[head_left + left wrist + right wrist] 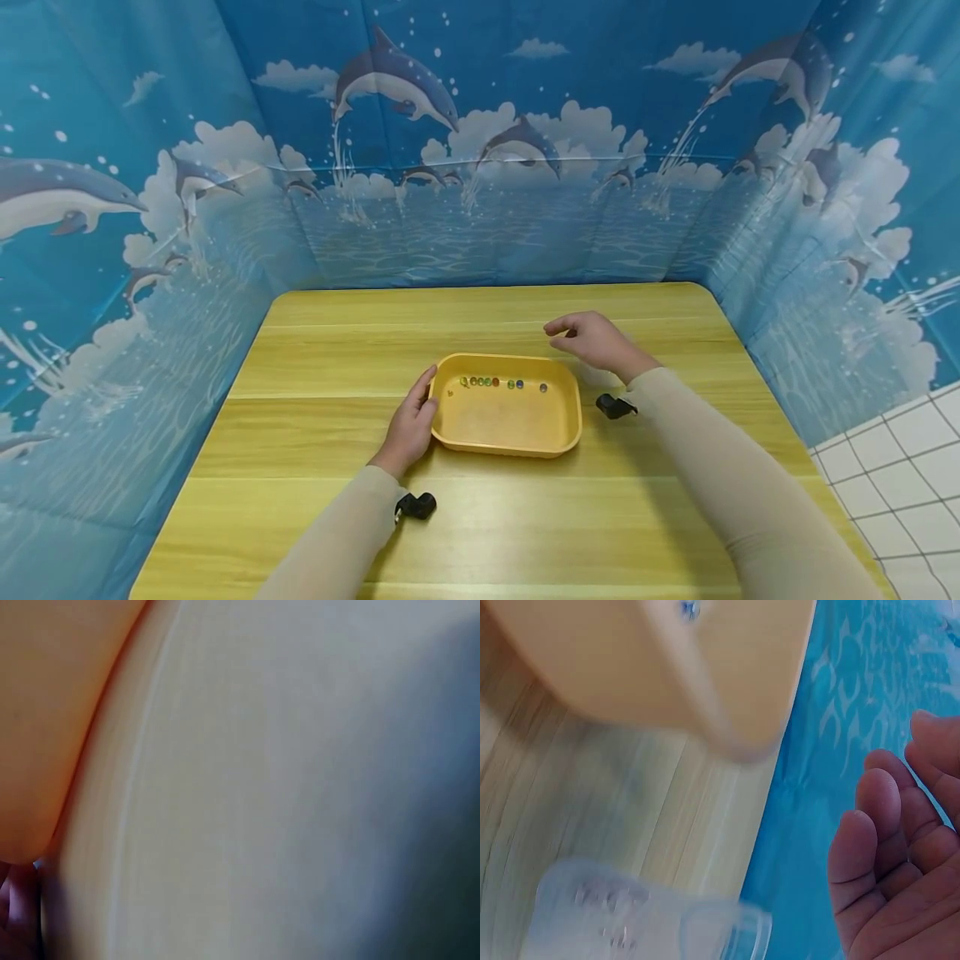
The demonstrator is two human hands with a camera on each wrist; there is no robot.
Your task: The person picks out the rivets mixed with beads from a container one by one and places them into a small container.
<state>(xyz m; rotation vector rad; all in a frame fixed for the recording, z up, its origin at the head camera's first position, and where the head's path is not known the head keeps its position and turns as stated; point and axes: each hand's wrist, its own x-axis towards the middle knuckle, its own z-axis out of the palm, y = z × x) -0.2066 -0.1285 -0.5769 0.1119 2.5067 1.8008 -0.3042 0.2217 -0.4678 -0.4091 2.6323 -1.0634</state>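
A shallow yellow tray point(498, 451) stands on the table with several small glass marbles point(512, 384) in a loose row along its far side. The left hand point(408, 425) holds the tray's left rim, its thumb at the rim and its fingers along the outer side. Above and behind the tray's right far corner hovers the right hand point(592, 337), its fingers loosely bent, with nothing visible between them. A translucent plastic bottle point(660, 915) lies near the tray in the right wrist view; clear lumps show inside it. The right forearm mostly covers it in the head view.
The wooden table point(300, 433) has pale yellow boards. A blue dolphin-print curtain point(495, 225) hangs behind it and along both sides. White tiles point(922, 467) show at the lower right. Black wrist cameras point(417, 506) sit on both sleeves.
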